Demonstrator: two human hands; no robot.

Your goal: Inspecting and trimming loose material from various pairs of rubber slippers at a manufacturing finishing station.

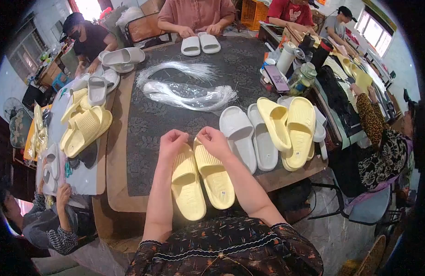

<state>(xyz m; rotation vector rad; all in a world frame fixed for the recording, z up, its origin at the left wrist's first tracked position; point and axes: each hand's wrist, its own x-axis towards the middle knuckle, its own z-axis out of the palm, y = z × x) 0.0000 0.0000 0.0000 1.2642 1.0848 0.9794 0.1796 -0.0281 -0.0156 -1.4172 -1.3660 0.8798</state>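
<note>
see 2 pale yellow ribbed-strap slides side by side at the near edge of the brown tabletop [116, 175]: left slide [188, 198] and right slide [220, 186], with toes away from the body and open heels toward it. find both hands up at the toe ends, with the length of each slide running back from the grip toward the body. read the long axes as not quite parallel: close at the toes, spread at the heels, the right slide slanted more. place the left hand [174, 142] nearest the left slide, hiding its toe, and the right hand [214, 143] across the right slide's outer toe edge. see thumb and fingers together in a pinch on each hand, 1 pinch just beside the other; cannot make out any strand in either. note a clear strand bundle [166, 94] beyond the hands, and 2 grey slides [239, 142] just to the right.
</note>
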